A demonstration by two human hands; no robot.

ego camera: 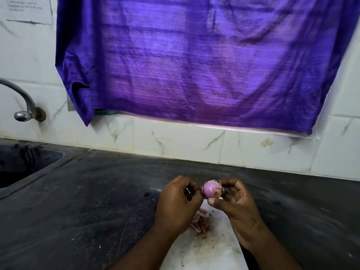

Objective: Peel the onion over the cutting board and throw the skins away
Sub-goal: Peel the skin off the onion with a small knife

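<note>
Above the near part of the counter [97,191], over a white board [210,248]: onion [211,189], small, purple, mostly bare and glossy, held in the air between both hands. Right hand [235,207]: closed around the onion's right side, thumb under it, fingers curled over the top, root end facing the camera with pale shreds of skin clinging there. Left hand [175,203]: fingers curled in, tips touching the onion's left side, pinching a thin pale strip of skin at that edge. Below the hands, on the board: loose skins [198,223], pinkish and brown, heaped near the far left corner; dark specks scattered across the white surface. Counter dark and dusty, running back to a white tiled wall [175,141]. Far left: sink [29,160] set into the counter, with a metal tap [23,106] fixed to the wall above it. Behind, hanging across most of the wall: purple cloth [194,65], creased, lower edge just above the tile ledge. Top left corner: sheet of paper [27,8] on the wall, print too blurred to read.
</note>
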